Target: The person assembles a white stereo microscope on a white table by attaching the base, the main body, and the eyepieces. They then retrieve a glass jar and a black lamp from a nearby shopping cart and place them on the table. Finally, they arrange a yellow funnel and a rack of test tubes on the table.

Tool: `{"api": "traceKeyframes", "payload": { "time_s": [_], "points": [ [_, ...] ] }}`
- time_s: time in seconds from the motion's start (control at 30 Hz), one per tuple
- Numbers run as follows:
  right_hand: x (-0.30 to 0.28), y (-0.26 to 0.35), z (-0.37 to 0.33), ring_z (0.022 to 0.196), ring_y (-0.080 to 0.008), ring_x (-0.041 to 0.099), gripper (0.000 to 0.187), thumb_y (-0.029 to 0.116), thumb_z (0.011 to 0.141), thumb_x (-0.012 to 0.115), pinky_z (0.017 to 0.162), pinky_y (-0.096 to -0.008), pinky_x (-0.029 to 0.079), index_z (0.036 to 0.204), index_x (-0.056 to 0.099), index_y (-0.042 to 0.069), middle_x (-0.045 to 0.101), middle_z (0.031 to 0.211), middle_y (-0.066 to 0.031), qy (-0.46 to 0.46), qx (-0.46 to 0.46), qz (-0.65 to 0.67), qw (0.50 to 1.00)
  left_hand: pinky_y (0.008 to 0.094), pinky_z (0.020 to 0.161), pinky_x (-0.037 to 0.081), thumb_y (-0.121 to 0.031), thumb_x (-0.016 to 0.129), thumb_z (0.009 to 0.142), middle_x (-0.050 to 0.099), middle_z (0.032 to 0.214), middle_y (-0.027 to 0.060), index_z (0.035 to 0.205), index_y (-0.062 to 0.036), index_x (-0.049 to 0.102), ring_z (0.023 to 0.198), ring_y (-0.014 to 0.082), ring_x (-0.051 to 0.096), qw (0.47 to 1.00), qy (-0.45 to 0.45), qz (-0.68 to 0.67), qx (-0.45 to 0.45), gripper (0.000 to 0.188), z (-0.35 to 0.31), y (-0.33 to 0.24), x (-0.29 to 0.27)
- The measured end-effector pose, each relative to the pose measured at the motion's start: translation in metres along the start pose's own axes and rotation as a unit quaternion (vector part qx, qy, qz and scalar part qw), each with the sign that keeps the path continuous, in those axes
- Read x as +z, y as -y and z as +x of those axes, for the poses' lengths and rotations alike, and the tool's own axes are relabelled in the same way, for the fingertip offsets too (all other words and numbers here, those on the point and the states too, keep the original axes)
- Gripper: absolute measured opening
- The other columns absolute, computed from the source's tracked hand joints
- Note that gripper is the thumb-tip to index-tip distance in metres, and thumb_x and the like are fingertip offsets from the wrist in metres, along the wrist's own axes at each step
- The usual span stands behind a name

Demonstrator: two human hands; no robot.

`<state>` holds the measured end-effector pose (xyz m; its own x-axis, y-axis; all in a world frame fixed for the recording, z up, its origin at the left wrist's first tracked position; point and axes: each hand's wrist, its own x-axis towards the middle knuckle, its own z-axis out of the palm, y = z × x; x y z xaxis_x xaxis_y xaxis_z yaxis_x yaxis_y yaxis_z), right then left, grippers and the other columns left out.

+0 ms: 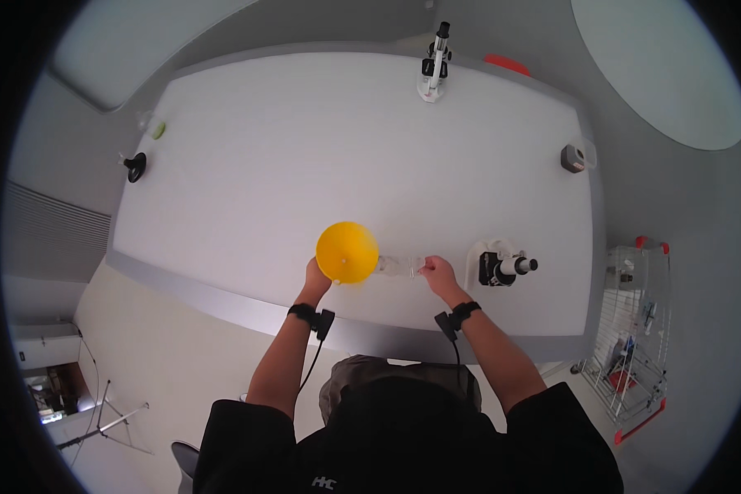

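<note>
My left hand [315,278] is closed at the lower left edge of a round yellow funnel-shaped piece [347,247], which has a small pale spot near its middle. Most of that hand's fingers are hidden behind the yellow piece. To its right, a clear see-through piece [399,266] stretches toward my right hand [438,272]. The fingers of my right hand are pinched on the right end of this clear piece. Its exact kind is hard to make out against the white table. Whether it touches the yellow piece, I cannot tell.
On the white table [263,148], a black-and-white microscope [496,267] stands right of my right hand. Another microscope [432,70] is at the far edge. Near the left edge sits a black round-based thing [137,167], at the right a dark small box [573,159]. A wire cart [634,329] stands beyond.
</note>
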<state>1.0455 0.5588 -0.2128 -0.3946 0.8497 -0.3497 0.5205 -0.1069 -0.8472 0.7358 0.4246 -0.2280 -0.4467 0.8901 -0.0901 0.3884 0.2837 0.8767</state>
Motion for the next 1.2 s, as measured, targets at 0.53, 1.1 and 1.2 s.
{"api": "traceKeyframes", "payload": {
  "time_s": [0.53,1.1,1.2],
  "points": [
    [0.023,0.01,0.039,0.073,-0.02,0.064,0.034,0.008,0.079,0.065,0.067,-0.0321,0.051,0.112,0.056,0.001,0.066,0.083,-0.0107,-0.09,0.033,-0.034,0.995,0.0344,0.074,0.052,-0.016,0.067,0.081,0.071,0.085,0.0103,0.097,-0.0021,0.066,0.081,0.0244,0.068,0.988,0.091,0.02,-0.122,0.021,0.071,0.02,-0.005],
    [0.029,0.068,0.021,0.107,-0.0343,0.054,0.034,0.009,0.069,0.076,0.091,-0.0408,0.045,0.101,0.065,0.005,0.061,0.109,-0.0142,-0.097,-0.093,-0.06,0.989,0.0347,0.087,0.05,-0.006,0.076,0.073,0.067,0.105,0.0094,0.111,-0.003,0.06,0.102,0.0242,0.063,0.985,0.162,-0.059,-0.025,0.042,0.059,-0.084,-0.035],
    [0.029,0.062,0.02,0.095,-0.0307,0.057,0.033,0.009,0.069,0.076,0.083,-0.0423,0.047,0.101,0.066,0.009,0.064,0.099,-0.0107,-0.141,-0.156,-0.115,0.971,0.0349,0.086,0.05,-0.006,0.076,0.074,0.067,0.105,0.0089,0.111,-0.0037,0.061,0.101,0.0228,0.063,0.986,0.16,-0.056,0.012,0.041,0.061,-0.078,-0.036]
  ]
}}
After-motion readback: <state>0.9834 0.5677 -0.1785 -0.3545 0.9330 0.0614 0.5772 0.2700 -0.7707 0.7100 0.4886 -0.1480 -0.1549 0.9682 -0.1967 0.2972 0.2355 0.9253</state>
